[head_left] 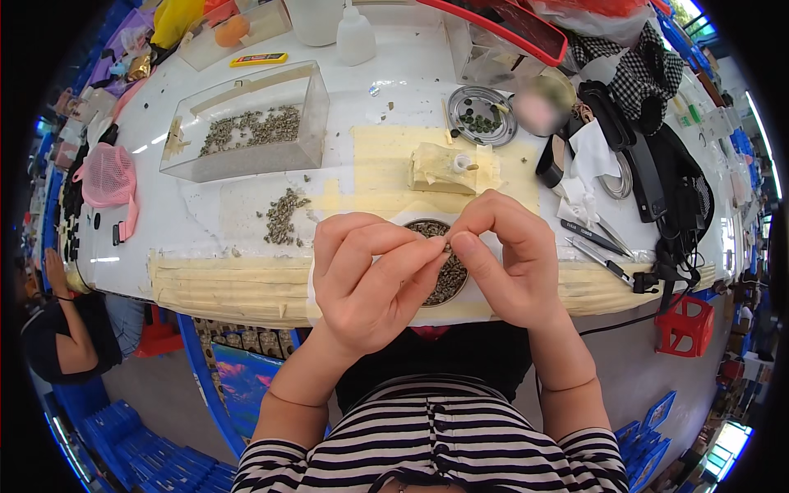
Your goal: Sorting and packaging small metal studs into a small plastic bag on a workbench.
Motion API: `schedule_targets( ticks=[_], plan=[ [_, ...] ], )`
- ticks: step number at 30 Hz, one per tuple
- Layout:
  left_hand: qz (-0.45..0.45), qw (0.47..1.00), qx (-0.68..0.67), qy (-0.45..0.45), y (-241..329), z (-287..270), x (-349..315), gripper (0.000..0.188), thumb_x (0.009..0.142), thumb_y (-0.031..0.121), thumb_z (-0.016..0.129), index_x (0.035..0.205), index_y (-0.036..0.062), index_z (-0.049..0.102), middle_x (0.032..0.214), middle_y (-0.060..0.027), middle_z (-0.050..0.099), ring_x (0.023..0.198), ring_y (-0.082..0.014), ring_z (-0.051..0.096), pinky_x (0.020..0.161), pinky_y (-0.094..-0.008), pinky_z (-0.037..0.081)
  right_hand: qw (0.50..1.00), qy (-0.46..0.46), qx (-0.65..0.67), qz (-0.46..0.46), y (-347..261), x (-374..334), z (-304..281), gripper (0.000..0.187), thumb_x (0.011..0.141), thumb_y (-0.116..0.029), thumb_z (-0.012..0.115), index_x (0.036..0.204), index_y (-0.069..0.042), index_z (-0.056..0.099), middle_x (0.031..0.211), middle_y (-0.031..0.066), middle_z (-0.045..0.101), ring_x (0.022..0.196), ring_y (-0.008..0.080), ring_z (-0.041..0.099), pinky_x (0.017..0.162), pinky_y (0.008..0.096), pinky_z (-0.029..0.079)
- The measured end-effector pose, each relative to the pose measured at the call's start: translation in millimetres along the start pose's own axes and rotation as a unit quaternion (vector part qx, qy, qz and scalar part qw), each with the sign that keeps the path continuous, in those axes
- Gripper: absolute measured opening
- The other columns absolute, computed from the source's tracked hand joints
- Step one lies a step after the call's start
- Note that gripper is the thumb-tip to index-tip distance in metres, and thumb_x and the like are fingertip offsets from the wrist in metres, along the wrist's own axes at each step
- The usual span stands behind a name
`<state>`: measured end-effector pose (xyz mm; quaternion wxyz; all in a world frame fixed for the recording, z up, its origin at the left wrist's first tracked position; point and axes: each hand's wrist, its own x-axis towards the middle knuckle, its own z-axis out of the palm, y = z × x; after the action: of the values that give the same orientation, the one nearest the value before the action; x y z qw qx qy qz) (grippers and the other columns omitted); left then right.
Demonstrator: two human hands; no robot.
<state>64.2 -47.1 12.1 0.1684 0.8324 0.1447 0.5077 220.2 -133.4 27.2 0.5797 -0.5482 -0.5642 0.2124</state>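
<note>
My left hand [366,275] and my right hand [514,267] meet at the fingertips above a round dish. Thumb and forefinger of each are pinched together around a tiny piece, too small to name. Beneath them, the dish [440,305] holds many small grey-brown metal-looking parts [450,286]; the hands cover some of it. Just beyond the dish stands a block wrapped in cream tape [431,168], with a small translucent cup [463,163] on top. A loose heap of similar small parts [285,215] lies on the table to the left.
A clear box [238,170] with more parts stands at the left. Behind the block is a metal plate [503,135] with dark green pieces. Tweezers [615,238], a craft knife [598,259] and black straps [641,185] lie right. A white squeeze bottle [355,37] stands at the back. Another person [70,333] sits left.
</note>
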Motion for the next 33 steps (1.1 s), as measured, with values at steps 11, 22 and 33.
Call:
schedule_targets(
  ticks=[11,22,33],
  plan=[
    [0.006,1.0,0.005,0.0,-1.4,1.1,0.9,0.03,0.067,0.003,0.082,0.096,0.0079,0.073,0.088,-0.0006,0.064,0.084,-0.0223,0.056,0.072,-0.0329,0.044,0.998,0.02,-0.052,-0.037,-2.2,1.5,2.3,0.008,0.082,-0.001,0.071,0.079,0.0,0.064,0.073,0.0059,0.06,0.063,0.017,0.054,0.058,0.0274,0.044],
    [-0.004,0.999,0.041,-0.012,-3.2,5.7,-2.8,0.029,0.068,0.005,0.081,0.096,0.0077,0.073,0.087,-0.0006,0.062,0.082,-0.0227,0.056,0.075,-0.0361,0.041,0.977,0.061,-0.178,-0.101,1.2,1.8,4.8,0.009,0.077,0.0,0.075,0.079,-0.002,0.066,0.072,0.0061,0.06,0.062,0.0197,0.055,0.055,0.0282,0.044],
    [-0.012,0.999,0.035,-0.008,-3.5,4.6,-1.1,0.026,0.071,0.007,0.08,0.096,0.0082,0.073,0.087,-0.0004,0.062,0.081,-0.0218,0.056,0.074,-0.0354,0.039,0.992,0.048,-0.101,-0.061,-2.0,1.1,2.2,0.006,0.082,0.0,0.072,0.081,0.0,0.066,0.074,0.006,0.063,0.064,0.0161,0.057,0.058,0.0261,0.045]
  ],
)
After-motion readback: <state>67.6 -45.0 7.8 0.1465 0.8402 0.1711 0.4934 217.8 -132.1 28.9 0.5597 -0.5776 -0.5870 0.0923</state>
